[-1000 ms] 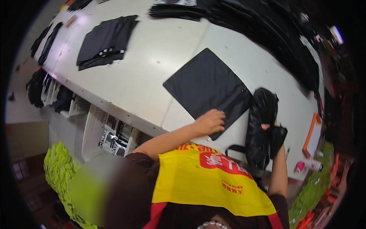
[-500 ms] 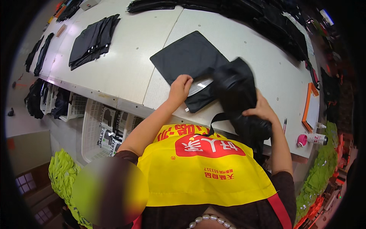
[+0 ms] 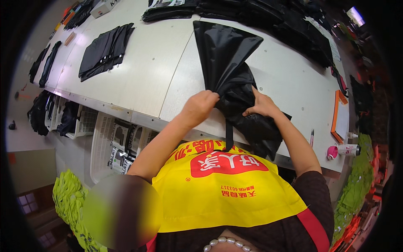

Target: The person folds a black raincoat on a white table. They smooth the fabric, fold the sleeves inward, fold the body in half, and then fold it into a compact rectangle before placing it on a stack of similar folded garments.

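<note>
A glossy black fabric bag [image 3: 237, 90] lies in front of me, gathered at its middle. One end fans out flat toward the far side of the table; the crumpled other end hangs over the near edge, and a black strap [image 3: 229, 135] dangles there. My left hand [image 3: 201, 107] is closed in a fist on the left side of the gather, pinching the fabric. On the other side my right hand [image 3: 263, 103] grips the bag's bulkier part, thumb in front and fingers partly hidden behind.
A stack of folded black pieces [image 3: 107, 52] lies left on the white table [image 3: 147, 80]. More black piles [image 3: 289, 31] line the far edge. At right are an orange-edged box [image 3: 339, 117], a pen [image 3: 312, 137] and a bottle [image 3: 348, 150]. White baskets [image 3: 100, 147] sit below.
The bag's flat panel has swung farther from me and bunched into a fan. My right hand has moved up and left, nearer my left hand. The left hand has shifted slightly nearer me.
</note>
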Action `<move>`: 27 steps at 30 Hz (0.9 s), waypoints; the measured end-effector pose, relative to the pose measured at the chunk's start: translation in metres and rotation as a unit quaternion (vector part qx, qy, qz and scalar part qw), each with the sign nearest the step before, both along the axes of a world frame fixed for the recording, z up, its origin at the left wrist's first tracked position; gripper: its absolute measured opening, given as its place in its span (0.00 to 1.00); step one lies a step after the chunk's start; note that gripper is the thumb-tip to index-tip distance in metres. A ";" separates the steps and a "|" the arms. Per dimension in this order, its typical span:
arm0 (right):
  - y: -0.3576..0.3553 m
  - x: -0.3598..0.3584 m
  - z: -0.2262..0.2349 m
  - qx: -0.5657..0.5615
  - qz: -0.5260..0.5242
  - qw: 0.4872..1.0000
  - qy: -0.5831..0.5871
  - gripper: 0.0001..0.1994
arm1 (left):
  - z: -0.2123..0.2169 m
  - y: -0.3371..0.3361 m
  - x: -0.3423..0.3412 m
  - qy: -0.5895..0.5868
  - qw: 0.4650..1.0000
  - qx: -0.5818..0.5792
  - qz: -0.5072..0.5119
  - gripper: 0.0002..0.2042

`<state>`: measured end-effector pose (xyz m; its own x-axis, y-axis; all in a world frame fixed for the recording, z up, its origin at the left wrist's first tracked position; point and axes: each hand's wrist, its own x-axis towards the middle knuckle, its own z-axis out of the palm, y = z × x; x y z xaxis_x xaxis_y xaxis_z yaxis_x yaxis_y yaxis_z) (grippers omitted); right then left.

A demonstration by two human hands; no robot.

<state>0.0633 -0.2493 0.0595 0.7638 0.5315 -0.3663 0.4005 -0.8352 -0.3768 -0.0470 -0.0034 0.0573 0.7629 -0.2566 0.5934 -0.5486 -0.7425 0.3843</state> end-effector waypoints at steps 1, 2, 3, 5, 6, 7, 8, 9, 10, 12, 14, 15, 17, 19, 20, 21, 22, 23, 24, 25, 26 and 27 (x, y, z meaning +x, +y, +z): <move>0.006 -0.004 -0.001 -0.007 -0.010 1.000 -0.007 0.57 | 0.004 -0.010 0.004 -0.037 0.999 0.007 -0.006 0.07; 0.015 -0.012 0.003 0.006 -0.031 0.999 0.013 0.52 | 0.012 -0.022 0.007 -0.058 0.998 0.011 0.007 0.07; 0.028 -0.023 0.010 -0.010 -0.041 0.999 -0.001 0.44 | 0.017 -0.034 0.010 -0.078 0.997 0.014 0.020 0.06; 0.041 -0.030 0.024 -0.001 -0.050 0.999 0.017 0.39 | 0.016 -0.041 0.013 -0.073 0.996 0.045 0.006 0.06; 0.040 -0.029 0.027 0.005 -0.070 0.997 0.023 0.40 | 0.017 -0.040 0.007 -0.054 0.997 0.059 0.000 0.06; 0.036 -0.028 0.031 0.012 -0.094 0.995 0.029 0.40 | 0.019 -0.038 0.003 -0.036 0.997 0.073 -0.009 0.07; 0.033 -0.025 0.033 0.022 -0.113 0.993 0.036 0.40 | 0.013 -0.030 -0.002 -0.022 0.997 0.077 -0.003 0.08; 0.022 -0.020 0.016 0.070 -0.128 0.989 0.001 0.42 | 0.004 -0.022 -0.008 0.000 0.997 0.081 0.020 0.08; 0.020 -0.023 0.016 0.095 -0.132 0.987 -0.002 0.44 | 0.000 -0.016 -0.013 0.010 0.997 0.071 0.019 0.12; 0.017 -0.026 0.014 0.175 -0.135 0.975 0.012 0.47 | -0.006 -0.007 -0.018 -0.012 0.998 0.037 0.044 0.21; 0.014 -0.023 0.010 0.283 -0.134 0.949 0.044 0.49 | -0.002 -0.005 -0.018 -0.081 0.992 -0.015 0.097 0.31; 0.012 -0.023 0.009 0.309 -0.146 0.938 0.057 0.50 | -0.012 -0.005 -0.017 -0.054 0.988 -0.075 0.125 0.35; 0.013 -0.021 0.008 0.361 -0.166 0.914 0.083 0.51 | -0.035 -0.001 -0.016 -0.001 0.964 -0.192 0.183 0.44; 0.012 -0.018 0.005 0.397 -0.204 0.887 0.118 0.48 | -0.039 -0.003 -0.012 0.067 0.960 -0.224 0.156 0.47; 0.013 -0.018 0.008 0.417 -0.220 0.870 0.142 0.46 | -0.043 -0.005 -0.005 0.064 0.968 -0.203 0.135 0.47; 0.014 -0.018 0.014 0.437 -0.236 0.852 0.166 0.45 | -0.045 -0.008 0.001 0.061 0.974 -0.183 0.115 0.47; 0.018 -0.022 0.028 0.453 -0.236 0.846 0.156 0.40 | -0.045 -0.013 0.009 0.064 0.971 -0.196 0.118 0.44; 0.019 -0.023 0.027 0.476 -0.243 0.827 0.177 0.35 | -0.047 -0.015 0.016 0.080 0.963 -0.228 0.119 0.42; 0.020 -0.023 0.025 0.498 -0.250 0.806 0.199 0.30 | -0.049 -0.016 0.022 0.096 0.953 -0.260 0.121 0.40; 0.022 -0.025 0.028 0.519 -0.259 0.784 0.219 0.26 | -0.049 -0.018 0.030 0.113 0.942 -0.292 0.120 0.38; 0.022 -0.032 0.038 0.537 -0.255 0.765 0.248 0.20 | -0.049 -0.020 0.040 -0.015 0.965 -0.219 0.144 0.32; 0.025 -0.036 0.042 0.561 -0.265 0.730 0.286 0.20 | -0.049 -0.015 0.045 0.042 0.961 -0.244 0.123 0.29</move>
